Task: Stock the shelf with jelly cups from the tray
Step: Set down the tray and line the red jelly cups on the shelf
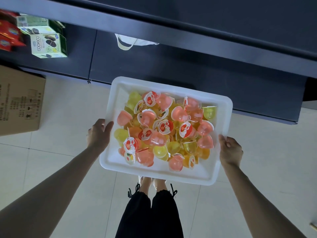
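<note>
1. White plastic rim meets the fingers first. The left thumb (108, 125) lies flat along the top of the tray's left edge, and the other left fingers pass beneath the rim, out of sight.
2. The right thumb (223, 140) presses on the top of the right edge. The other right fingers seem to be curled under it, though the tray hides them.
3. The left hand (98, 133) and right hand (229, 150) grip the tray (116, 162) at opposite sides. They hold it roughly level above the floor, in front of the person's body.
4. Jelly cups (164, 127): a loose heap of pink, yellow and orange cups fills the middle of the tray. Some lie lid-up, showing red-and-white fruit labels; others are tipped or upside down. All visible cups are in the tray.
5. Shelf (188, 66): a dark blue-grey unit just beyond the tray's far edge. A white bag handle (127, 42) shows at the back of its lower board.
6. Further left on the shelf stand green-and-white cookie boxes (48, 45), with red packets (8, 35) beside them.
7. Cardboard box (18, 102): on the floor at left, close to the shelf base.
8. Pale floor tiles (68, 117) lie below. Black trousers (149, 215) and feet (151, 182) show under the tray's near edge.
</note>
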The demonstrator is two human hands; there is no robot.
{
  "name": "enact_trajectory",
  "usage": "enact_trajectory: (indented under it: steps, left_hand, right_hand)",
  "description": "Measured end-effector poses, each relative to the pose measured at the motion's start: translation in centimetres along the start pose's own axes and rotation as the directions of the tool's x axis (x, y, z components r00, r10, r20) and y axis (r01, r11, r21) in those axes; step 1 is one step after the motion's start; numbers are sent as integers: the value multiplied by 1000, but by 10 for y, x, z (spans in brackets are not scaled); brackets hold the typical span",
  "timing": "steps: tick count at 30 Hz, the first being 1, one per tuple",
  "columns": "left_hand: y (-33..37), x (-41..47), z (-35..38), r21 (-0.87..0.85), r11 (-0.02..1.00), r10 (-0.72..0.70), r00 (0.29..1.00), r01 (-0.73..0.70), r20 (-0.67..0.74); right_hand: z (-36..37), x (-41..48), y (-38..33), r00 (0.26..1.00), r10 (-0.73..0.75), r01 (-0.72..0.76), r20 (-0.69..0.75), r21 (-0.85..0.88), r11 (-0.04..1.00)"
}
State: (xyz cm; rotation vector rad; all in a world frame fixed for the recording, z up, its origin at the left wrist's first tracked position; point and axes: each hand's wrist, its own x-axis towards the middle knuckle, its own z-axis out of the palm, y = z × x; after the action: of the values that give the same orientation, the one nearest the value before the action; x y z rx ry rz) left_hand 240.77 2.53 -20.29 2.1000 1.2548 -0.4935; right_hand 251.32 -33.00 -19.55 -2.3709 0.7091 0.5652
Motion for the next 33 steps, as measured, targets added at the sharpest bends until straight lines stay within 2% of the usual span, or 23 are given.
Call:
enact_trajectory:
  steps: [4, 6, 8, 10, 13, 16, 19, 23, 26, 33]
  left_hand:
    - [6, -19, 3, 18, 1000, 0, 999, -1, 52]
    - [11, -29, 4, 32, 999, -12, 999, 11, 47]
    - [18, -40, 4, 51, 998, 44, 999, -45, 19]
    - [25, -48, 7, 79, 979, 187, 982, -188, 16]
    - [39, -53, 16, 107, 919, 371, 923, -381, 102]
    - [52, -45, 30, 98, 880, 445, 879, -465, 170]
    - [58, -32, 44, 82, 886, 434, 879, -456, 195]
    - [65, -15, 61, 128, 907, 373, 907, -400, 194]
    - [67, -6, 70, 156, 912, 355, 921, -378, 161]
    - [73, -2, 70, 209, 908, 356, 932, -362, 68]
  right_hand:
    - [-1, -14, -1, 996, 11, -2, 88, -97, 995]
    - [0, -21, -3, 994, -11, 39, 113, -246, 968]
    - [1, -30, -6, 984, -97, 150, 147, -413, 899]
    - [4, -39, -12, 949, -233, 309, 213, -472, 826]
    - [15, -47, -21, 855, -394, 510, 337, -406, 759]
    - [29, -45, -30, 798, -447, 587, 404, -354, 728]
    - [42, -37, -36, 775, -479, 617, 411, -335, 712]
    - [55, -26, -32, 783, -466, 602, 412, -313, 734]
    - [60, -20, -27, 789, -488, 592, 373, -250, 766]
    - [55, -18, -27, 797, -490, 581, 353, -222, 783]
